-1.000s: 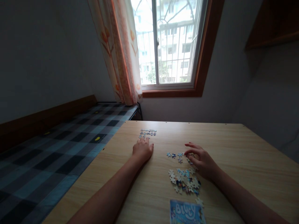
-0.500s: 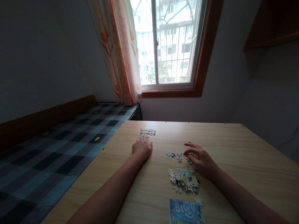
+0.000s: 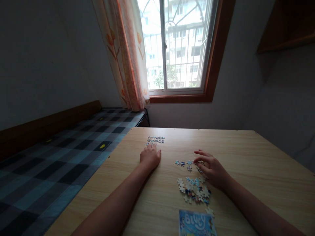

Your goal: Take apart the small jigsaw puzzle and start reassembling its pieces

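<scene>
My left hand (image 3: 150,156) rests palm down on the table, thumb out to the side and fingers stretched forward. Its fingertips touch the near edge of a small group of jigsaw puzzle pieces (image 3: 159,141) laid in rows. My right hand (image 3: 212,167) hovers low over a few loose puzzle pieces (image 3: 189,168), fingers apart, partly covering some of them. No piece shows clearly in its fingers. Nearer to me lies a heap of puzzle pieces (image 3: 194,190), many with their pale backs up.
A blue "Bluey" packet (image 3: 197,223) lies at the table's near side, below the heap. The wooden table (image 3: 258,183) meets a bed with a checked cover (image 3: 81,154) on the left. Beyond are a curtain (image 3: 130,59) and a window (image 3: 183,49).
My left hand has shifted very slightly to the right. The right hand and the puzzle pieces look the same.
</scene>
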Motion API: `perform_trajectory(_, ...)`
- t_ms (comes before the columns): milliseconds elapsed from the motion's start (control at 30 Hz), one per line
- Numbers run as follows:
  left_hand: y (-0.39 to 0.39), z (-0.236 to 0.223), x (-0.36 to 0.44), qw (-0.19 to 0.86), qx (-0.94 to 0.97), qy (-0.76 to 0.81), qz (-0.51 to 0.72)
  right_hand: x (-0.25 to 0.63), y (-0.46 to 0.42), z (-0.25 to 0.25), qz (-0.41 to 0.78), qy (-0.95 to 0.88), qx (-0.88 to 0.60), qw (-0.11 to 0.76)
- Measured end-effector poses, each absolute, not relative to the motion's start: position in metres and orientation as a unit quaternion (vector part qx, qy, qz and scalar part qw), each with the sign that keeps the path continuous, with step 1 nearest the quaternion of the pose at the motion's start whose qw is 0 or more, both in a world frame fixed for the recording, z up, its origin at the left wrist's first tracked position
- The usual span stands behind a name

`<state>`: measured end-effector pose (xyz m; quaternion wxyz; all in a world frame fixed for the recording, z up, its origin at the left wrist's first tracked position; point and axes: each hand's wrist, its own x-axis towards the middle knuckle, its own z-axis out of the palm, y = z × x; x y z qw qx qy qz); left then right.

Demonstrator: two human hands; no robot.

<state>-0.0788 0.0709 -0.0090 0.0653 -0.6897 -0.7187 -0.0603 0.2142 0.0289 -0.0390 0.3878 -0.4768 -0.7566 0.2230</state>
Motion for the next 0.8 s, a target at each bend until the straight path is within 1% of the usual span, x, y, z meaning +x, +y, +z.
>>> perform_trajectory(800, 0.0739, -0.0142, -0.0807, 0.071, -0.698, -0.709, -0.074, 0.2129, 0.0287, -0.0389, 0.221, -0.757, -0.476, 0.388)
